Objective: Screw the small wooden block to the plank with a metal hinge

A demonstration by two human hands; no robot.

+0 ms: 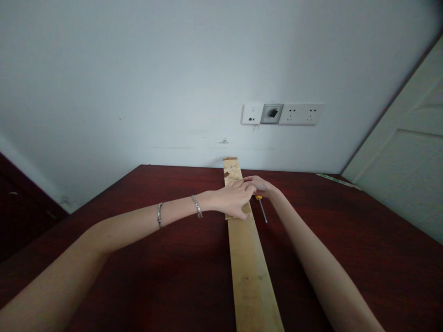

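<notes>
A long pale wooden board [251,272] runs from the near edge of the view toward the wall. A shorter, rougher wooden piece [231,165] with torn patches seems to lie over its far end. My left hand [232,198] lies across this piece, thumb on its surface and fingers bent over the right edge. Against that edge, my right hand [262,185] is curled, its fingertips meeting those of the left. Below the right palm shows a screwdriver [263,210], yellow at the handle, with its metal shaft pointing back toward me. The rest of the handle is hidden by the hand.
The dark red wooden table [166,272] reaches the white wall [155,83]. Sockets and a switch plate [299,114] are on the wall above the board. A thin pale strip [339,180] lies at the far right corner, beside a white panelled door [408,157].
</notes>
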